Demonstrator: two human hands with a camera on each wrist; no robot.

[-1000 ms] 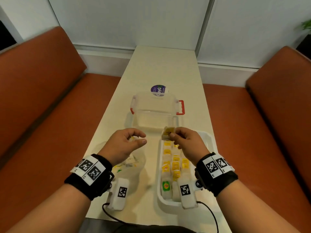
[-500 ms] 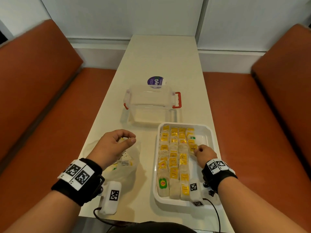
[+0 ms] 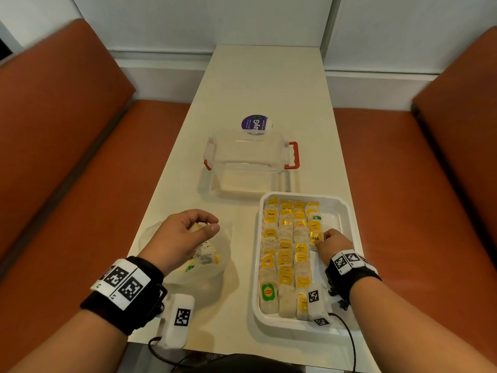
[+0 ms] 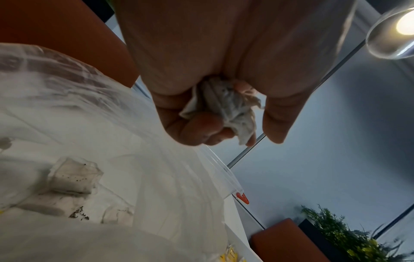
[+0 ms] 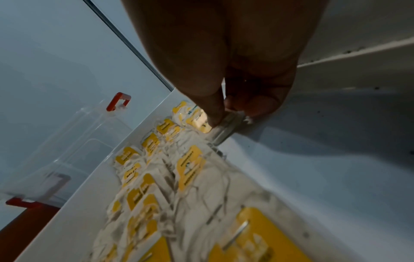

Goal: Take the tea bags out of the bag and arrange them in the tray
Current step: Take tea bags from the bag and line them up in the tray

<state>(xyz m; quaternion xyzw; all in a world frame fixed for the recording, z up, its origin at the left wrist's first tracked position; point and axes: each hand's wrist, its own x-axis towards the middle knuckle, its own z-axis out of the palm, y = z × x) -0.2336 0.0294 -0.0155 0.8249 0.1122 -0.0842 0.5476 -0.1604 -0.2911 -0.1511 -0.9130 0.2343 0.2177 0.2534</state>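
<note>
**Tea bag placement: fourth row of tray**

The right hand (image 3: 333, 244) rests inside the white tray (image 3: 347, 211), at the near end of the short fourth row. Its fingers (image 5: 212, 113) pinch a tea bag (image 3: 315, 238) with a yellow tag, apparently touching the tray floor; motion blur limits certainty. Three full rows of tea bags lie to its left.

The left hand (image 3: 180, 238) hovers over the plastic bag (image 3: 212, 267) on the counter (image 3: 269, 84). Its curled fingers (image 4: 197, 127) grip a crumpled tea bag (image 4: 228, 104). More tea bags lie in the plastic bag. A clear box (image 3: 247, 160) with red latches stands beyond the tray.
</note>
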